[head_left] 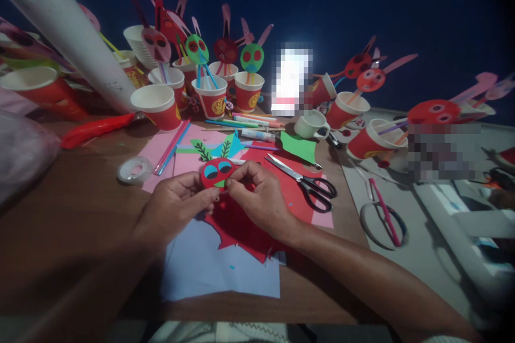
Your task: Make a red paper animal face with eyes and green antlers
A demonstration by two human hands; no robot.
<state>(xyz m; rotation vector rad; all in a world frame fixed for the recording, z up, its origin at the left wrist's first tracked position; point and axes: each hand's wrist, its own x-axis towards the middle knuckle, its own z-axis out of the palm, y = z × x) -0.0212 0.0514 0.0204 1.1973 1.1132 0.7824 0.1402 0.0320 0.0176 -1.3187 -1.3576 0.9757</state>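
Note:
A round red paper face (214,170) with blue and black eyes, a green mouth piece and two green leaf-shaped ears is held up over the middle of the table. My left hand (177,201) grips its left and lower edge between thumb and fingers. At the face's right edge, my right hand (259,193) is pinched closed, with fingertips by the green piece. Under the hands lie torn-edged red paper (241,230) and white paper (201,268). Black-handled scissors (306,182) rest open on the red paper, right of my right hand.
A tape roll (134,170) lies at the left beside pink paper (151,155) and straws (173,147). Behind are pens, a glue stick (257,134), a small white cup (311,125) and several red paper cups (155,107), many bearing paper animal faces. Green paper (298,147) lies near the scissors.

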